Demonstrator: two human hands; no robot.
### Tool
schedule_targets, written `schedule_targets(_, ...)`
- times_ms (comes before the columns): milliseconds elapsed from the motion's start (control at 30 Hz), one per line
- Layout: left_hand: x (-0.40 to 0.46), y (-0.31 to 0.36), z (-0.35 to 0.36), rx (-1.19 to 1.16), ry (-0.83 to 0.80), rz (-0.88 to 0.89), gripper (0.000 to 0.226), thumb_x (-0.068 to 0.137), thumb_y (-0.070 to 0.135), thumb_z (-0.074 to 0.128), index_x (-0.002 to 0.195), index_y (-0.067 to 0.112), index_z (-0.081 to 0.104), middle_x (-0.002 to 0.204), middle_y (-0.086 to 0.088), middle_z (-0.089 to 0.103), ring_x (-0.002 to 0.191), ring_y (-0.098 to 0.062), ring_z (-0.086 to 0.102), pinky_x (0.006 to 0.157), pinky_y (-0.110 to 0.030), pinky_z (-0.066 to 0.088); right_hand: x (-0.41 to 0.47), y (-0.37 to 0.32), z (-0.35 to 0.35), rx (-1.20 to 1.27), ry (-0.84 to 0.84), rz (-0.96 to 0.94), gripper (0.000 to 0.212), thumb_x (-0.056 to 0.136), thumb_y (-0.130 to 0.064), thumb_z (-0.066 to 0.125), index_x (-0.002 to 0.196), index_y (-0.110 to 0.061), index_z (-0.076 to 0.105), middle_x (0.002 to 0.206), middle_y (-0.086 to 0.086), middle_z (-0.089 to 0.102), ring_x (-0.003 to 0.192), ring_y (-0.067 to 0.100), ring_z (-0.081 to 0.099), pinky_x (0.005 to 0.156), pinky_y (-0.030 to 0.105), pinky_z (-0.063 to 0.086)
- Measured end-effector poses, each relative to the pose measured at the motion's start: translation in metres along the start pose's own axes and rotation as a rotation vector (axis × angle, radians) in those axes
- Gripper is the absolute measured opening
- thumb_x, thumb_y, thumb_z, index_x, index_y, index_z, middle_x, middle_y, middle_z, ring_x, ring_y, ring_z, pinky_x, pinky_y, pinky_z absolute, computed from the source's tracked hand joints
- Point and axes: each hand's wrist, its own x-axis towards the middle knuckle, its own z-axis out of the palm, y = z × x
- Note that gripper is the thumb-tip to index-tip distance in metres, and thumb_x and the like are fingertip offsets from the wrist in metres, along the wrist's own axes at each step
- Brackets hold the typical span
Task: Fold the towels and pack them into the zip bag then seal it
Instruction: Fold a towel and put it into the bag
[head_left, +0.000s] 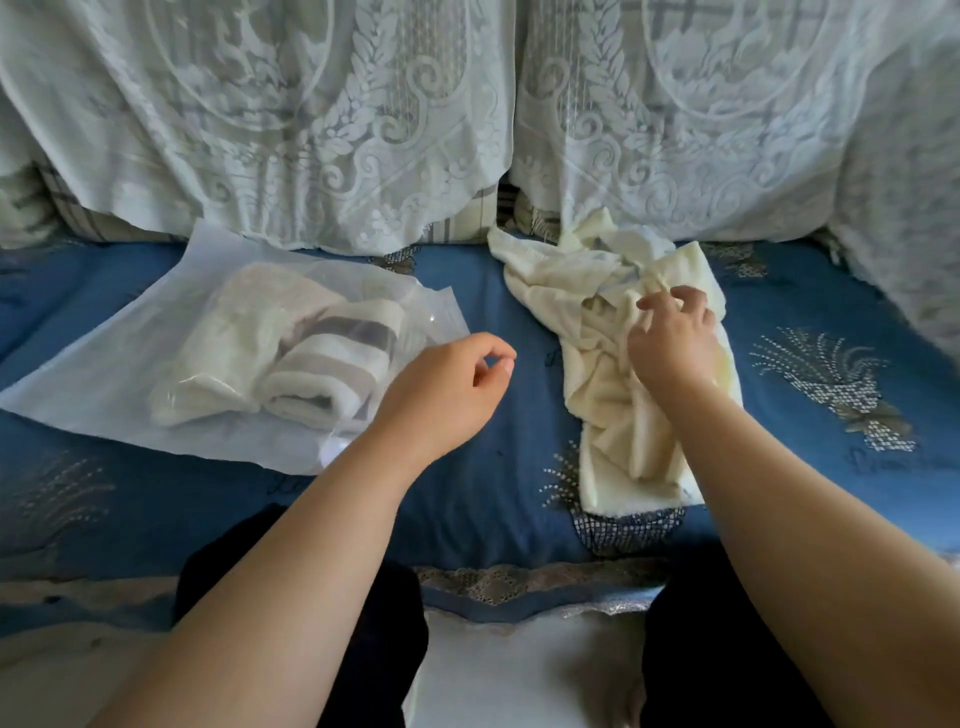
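A clear zip bag (171, 306) lies on the blue sofa seat at the left. Inside it are a folded cream towel (228, 343) and a rolled towel with grey stripes (332, 374). A crumpled cream towel (597, 332) lies unfolded on the seat at the right. My right hand (670, 338) rests on that towel, and its fingertips pinch a fold near the middle. My left hand (447, 389) hovers just right of the bag's open end with its fingers loosely curled, holding nothing.
The blue patterned seat cover (519, 467) stretches between bag and towel. White lace-covered back cushions (311, 114) rise behind. My dark-clothed knees (311, 597) are at the sofa's front edge, which has a lace trim (519, 577).
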Motion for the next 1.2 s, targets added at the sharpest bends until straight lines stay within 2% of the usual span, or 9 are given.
schedule_targets(133, 0.012, 0.004, 0.007, -0.071, -0.053, -0.020, 0.015, 0.091, 0.041, 0.047, 0.094, 0.042, 0.061, 0.073, 0.018, 0.062, 0.071, 0.001, 0.060, 0.067, -0.026, 0.050, 0.015, 0.034, -0.006, 0.070, 0.185, 0.119, 0.052, 0.088, -0.020, 0.052, 0.138, -0.016, 0.039, 0.145, 0.012, 0.030, 0.130, 0.035, 0.030, 0.104, 0.046, 0.029)
schedule_targets(267, 0.028, 0.011, 0.029, -0.110, -0.091, -0.074, 0.018, 0.093, 0.032, 0.045, 0.089, 0.035, 0.062, 0.063, 0.015, 0.065, 0.052, 0.005, 0.056, 0.063, -0.030, 0.052, 0.025, 0.063, -0.005, 0.129, 0.015, 0.311, 0.049, 0.088, -0.027, 0.051, 0.135, -0.016, 0.043, 0.141, 0.014, 0.038, 0.126, 0.036, 0.036, 0.103, 0.047, 0.032)
schedule_targets(500, 0.049, 0.031, 0.062, -0.032, 0.077, 0.004, 0.024, 0.094, 0.035, 0.049, 0.118, 0.034, 0.051, 0.097, 0.018, 0.055, 0.088, -0.010, 0.059, 0.066, -0.024, 0.045, 0.018, 0.014, -0.054, 0.640, 0.202, 0.067, 0.015, 0.095, -0.029, 0.045, 0.099, -0.016, 0.052, 0.080, -0.009, 0.054, 0.073, 0.008, 0.052, 0.068, 0.028, 0.039)
schedule_targets(633, 0.046, 0.040, 0.062, -0.144, 0.164, 0.263, 0.081, 0.084, 0.036, 0.065, 0.146, 0.039, 0.015, 0.132, 0.002, 0.035, 0.123, -0.019, 0.040, 0.101, -0.034, 0.036, -0.034, -0.015, -0.086, 0.799, -0.239, -0.209, 0.015, 0.094, -0.033, 0.052, 0.096, -0.021, 0.061, 0.081, -0.001, 0.065, 0.070, 0.009, 0.060, 0.062, 0.026, 0.047)
schedule_targets(733, 0.040, 0.051, 0.061, -0.311, 0.001, 0.284, 0.072, 0.074, 0.037, 0.070, 0.132, 0.051, 0.029, 0.140, 0.006, 0.033, 0.133, -0.014, 0.032, 0.109, -0.041, 0.034, -0.064, -0.023, -0.096, 0.996, -0.589, -0.349, 0.015, 0.098, -0.018, 0.052, 0.090, -0.019, 0.065, 0.074, -0.006, 0.067, 0.066, 0.004, 0.061, 0.059, 0.019, 0.048)
schedule_targets(867, 0.034, 0.055, 0.050, -0.485, -0.116, 0.338, 0.037, 0.071, 0.034, 0.068, 0.097, 0.059, 0.059, 0.106, 0.034, 0.060, 0.101, 0.013, 0.054, 0.084, -0.009, 0.044, -0.069, -0.019, -0.105, 1.204, -0.874, -0.275, 0.016, 0.095, -0.019, 0.054, 0.094, -0.015, 0.069, 0.077, -0.002, 0.069, 0.064, 0.007, 0.062, 0.055, 0.017, 0.049)
schedule_targets(933, 0.034, 0.050, 0.046, -0.463, -0.036, 0.270, 0.026, 0.073, 0.028, 0.067, 0.086, 0.050, 0.065, 0.092, 0.024, 0.066, 0.090, 0.004, 0.061, 0.076, -0.020, 0.049, -0.066, -0.010, -0.106, 1.150, -0.939, -0.271, 0.017, 0.088, -0.026, 0.061, 0.102, -0.020, 0.068, 0.085, 0.000, 0.068, 0.070, 0.010, 0.064, 0.060, 0.019, 0.051)
schedule_targets(1100, 0.033, 0.047, 0.039, -0.515, 0.196, 0.145, 0.022, 0.065, 0.009, 0.050, 0.052, 0.022, 0.039, 0.048, 0.011, 0.038, 0.050, -0.005, 0.033, 0.045, -0.019, 0.028, -0.063, -0.001, -0.081, 0.307, -0.529, -0.321, 0.079, 0.074, -0.033, 0.076, 0.139, -0.036, 0.031, 0.102, -0.007, 0.060, 0.084, 0.004, 0.058, 0.064, 0.015, 0.040)
schedule_targets(1200, 0.028, 0.051, 0.036, -0.625, 0.020, 0.173, 0.031, 0.065, 0.006, 0.047, 0.046, 0.028, 0.039, 0.045, 0.016, 0.035, 0.048, 0.000, 0.030, 0.045, -0.013, 0.026, -0.059, 0.005, -0.069, 0.334, -0.569, -0.364, 0.097, 0.070, -0.035, 0.076, 0.147, -0.037, 0.017, 0.100, -0.010, 0.062, 0.088, 0.000, 0.058, 0.073, 0.012, 0.042)
